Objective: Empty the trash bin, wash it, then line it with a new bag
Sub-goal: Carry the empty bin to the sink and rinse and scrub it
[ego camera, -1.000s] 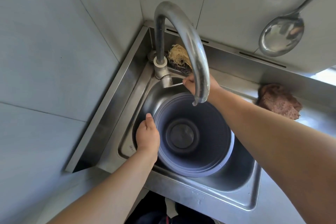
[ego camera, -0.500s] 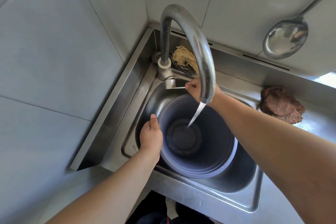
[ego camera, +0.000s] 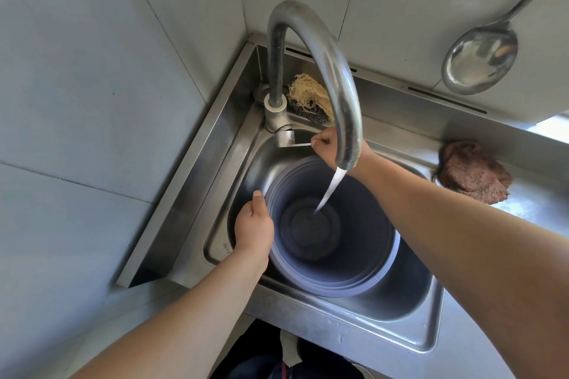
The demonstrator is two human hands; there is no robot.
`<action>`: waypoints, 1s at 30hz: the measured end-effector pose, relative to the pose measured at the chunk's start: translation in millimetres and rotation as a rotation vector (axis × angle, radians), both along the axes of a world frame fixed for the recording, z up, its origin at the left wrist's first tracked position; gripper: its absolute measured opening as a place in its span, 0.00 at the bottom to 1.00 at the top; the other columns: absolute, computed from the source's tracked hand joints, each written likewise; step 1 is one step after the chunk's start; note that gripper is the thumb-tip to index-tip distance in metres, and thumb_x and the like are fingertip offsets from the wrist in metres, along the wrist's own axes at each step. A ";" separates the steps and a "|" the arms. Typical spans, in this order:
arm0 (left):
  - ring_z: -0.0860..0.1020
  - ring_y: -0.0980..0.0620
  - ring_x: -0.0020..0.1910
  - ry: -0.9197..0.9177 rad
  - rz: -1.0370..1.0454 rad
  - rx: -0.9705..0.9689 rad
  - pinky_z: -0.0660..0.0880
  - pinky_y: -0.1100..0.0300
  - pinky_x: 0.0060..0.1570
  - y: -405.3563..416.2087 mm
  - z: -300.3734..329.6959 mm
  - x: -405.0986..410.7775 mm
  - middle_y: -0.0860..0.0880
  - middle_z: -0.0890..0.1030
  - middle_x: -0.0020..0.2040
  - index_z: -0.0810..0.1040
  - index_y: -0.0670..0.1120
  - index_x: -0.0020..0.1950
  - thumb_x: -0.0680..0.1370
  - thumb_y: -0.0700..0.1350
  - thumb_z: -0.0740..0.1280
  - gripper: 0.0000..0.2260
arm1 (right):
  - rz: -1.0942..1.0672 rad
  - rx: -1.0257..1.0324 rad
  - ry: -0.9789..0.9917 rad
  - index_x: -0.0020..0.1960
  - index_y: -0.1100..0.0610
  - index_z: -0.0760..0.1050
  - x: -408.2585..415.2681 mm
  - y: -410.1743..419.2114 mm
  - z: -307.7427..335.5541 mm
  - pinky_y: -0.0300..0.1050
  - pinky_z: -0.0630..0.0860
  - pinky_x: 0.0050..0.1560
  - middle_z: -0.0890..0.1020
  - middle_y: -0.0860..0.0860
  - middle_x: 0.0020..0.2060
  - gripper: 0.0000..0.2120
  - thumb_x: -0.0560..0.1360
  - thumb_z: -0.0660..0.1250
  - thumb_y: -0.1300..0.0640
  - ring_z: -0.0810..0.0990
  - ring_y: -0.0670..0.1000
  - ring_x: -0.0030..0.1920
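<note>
Wash step: trash bin (ego camera: 332,234) sits in sink (ego camera: 409,329), left hand (ego camera: 254,224) grips its rim, right hand (ego camera: 326,146) pinches faucet lever (ego camera: 297,144). Water running; next probably swirl and rinse.

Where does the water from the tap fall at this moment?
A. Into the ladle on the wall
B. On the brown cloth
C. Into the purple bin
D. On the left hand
C: the stream from the tap lands inside the purple bin, near its bottom.
</note>
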State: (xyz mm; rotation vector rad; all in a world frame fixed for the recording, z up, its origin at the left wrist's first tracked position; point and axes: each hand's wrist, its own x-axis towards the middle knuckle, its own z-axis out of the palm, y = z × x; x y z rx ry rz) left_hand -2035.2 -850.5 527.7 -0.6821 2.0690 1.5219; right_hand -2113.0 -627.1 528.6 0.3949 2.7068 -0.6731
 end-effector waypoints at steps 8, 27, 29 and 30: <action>0.78 0.44 0.44 -0.006 0.000 0.011 0.74 0.51 0.49 0.1 4.3 -0.3 0.43 0.80 0.42 0.78 0.42 0.49 0.83 0.58 0.55 0.22 | -0.040 -0.021 0.018 0.53 0.56 0.84 -2.1 -0.7 -9.8 0.53 0.83 0.48 0.86 0.52 0.44 0.11 0.73 0.70 0.53 0.83 0.54 0.43; 0.81 0.42 0.49 -0.045 -0.013 0.038 0.77 0.46 0.55 -1.1 3.2 -1.3 0.42 0.82 0.48 0.79 0.42 0.54 0.82 0.59 0.55 0.23 | 0.005 0.004 0.027 0.52 0.58 0.83 -2.6 0.1 -9.4 0.56 0.82 0.50 0.86 0.54 0.45 0.11 0.74 0.68 0.55 0.83 0.57 0.45; 0.81 0.42 0.50 -0.047 -0.016 0.037 0.77 0.45 0.56 -1.7 2.1 -1.3 0.42 0.82 0.48 0.79 0.42 0.55 0.82 0.60 0.55 0.24 | -0.010 -0.010 0.019 0.52 0.58 0.83 -4.7 -0.8 -11.9 0.56 0.82 0.49 0.86 0.54 0.44 0.10 0.73 0.69 0.55 0.83 0.57 0.44; 0.81 0.41 0.50 -0.047 -0.018 0.035 0.77 0.45 0.56 -2.0 1.6 -1.3 0.42 0.82 0.48 0.79 0.43 0.54 0.82 0.60 0.55 0.23 | -0.021 -0.016 0.013 0.51 0.58 0.83 -5.4 -1.2 -12.6 0.56 0.83 0.48 0.86 0.54 0.43 0.10 0.73 0.69 0.56 0.83 0.57 0.43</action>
